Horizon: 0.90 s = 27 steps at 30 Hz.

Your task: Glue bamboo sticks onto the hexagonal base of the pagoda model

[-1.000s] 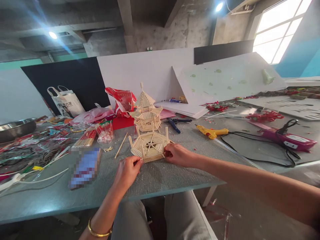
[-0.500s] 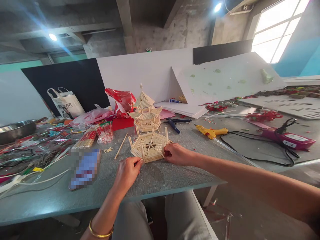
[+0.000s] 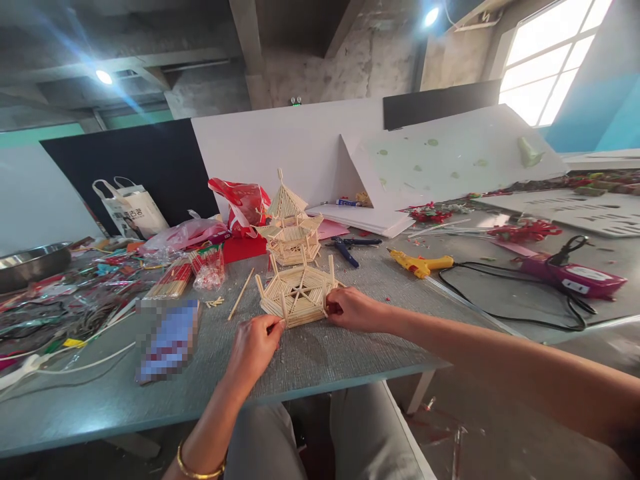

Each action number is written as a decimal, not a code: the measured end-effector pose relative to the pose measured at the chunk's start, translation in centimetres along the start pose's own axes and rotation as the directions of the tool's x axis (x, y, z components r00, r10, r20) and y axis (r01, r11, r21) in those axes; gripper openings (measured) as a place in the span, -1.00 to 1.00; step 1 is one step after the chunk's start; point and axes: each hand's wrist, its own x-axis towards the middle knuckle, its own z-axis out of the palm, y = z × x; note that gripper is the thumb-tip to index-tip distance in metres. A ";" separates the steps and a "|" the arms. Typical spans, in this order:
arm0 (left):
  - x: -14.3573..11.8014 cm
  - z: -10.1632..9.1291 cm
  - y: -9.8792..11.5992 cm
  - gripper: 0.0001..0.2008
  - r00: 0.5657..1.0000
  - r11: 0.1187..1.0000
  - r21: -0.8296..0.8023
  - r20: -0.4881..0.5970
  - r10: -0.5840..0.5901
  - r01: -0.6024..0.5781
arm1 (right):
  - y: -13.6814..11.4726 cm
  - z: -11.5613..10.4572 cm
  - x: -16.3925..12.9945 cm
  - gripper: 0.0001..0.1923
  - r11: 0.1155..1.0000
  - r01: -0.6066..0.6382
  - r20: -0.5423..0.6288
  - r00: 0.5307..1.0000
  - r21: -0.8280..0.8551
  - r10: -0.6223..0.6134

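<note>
On the far left of the grey table (image 3: 320,363), a steel bowl (image 3: 30,263) sat behind a litter of wrappers, and nearer you lay bundles of sticks (image 3: 173,279) and a single loose stick (image 3: 242,293). Your left hand (image 3: 253,348) rested at the near left corner of the hexagonal stick base (image 3: 299,293), its fingertips pinched on that edge. That base lay flat, just ahead of both hands and between them, with short posts rising from its corners; neither hand was clearly nearer. Behind it stood a finished stick pagoda (image 3: 290,223), close by but apart. Your right hand (image 3: 353,310) pressed against the base's near right corner, fingers curled onto it. Further right lay blue pliers (image 3: 347,251), a yellow glue gun (image 3: 421,264) and its black cord (image 3: 505,307)
</note>
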 end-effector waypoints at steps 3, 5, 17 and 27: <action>0.0 0.0 0.0 -0.66 1.000 1.000 -0.013 0.004 -0.001 0.001 | 0.1 -0.3 0.0 -0.89 0.999 0.003 0.041 0.999 0.037 -0.004; 0.0 -0.1 0.1 -0.67 1.000 1.000 -0.017 0.004 0.004 -0.004 | 0.0 -0.4 -0.1 -0.81 0.998 -0.003 0.063 0.998 0.057 0.000; 0.1 0.1 -0.3 -0.71 0.999 0.997 -0.076 0.039 -0.003 0.006 | 0.0 -1.0 -0.4 -0.76 0.996 -0.019 0.081 0.997 0.089 0.012; -0.3 -0.7 -0.3 -0.67 0.996 0.985 -0.150 0.050 -0.076 0.083 | 1.5 -6.1 -3.1 -0.79 0.967 -0.246 -0.098 0.966 -0.066 0.239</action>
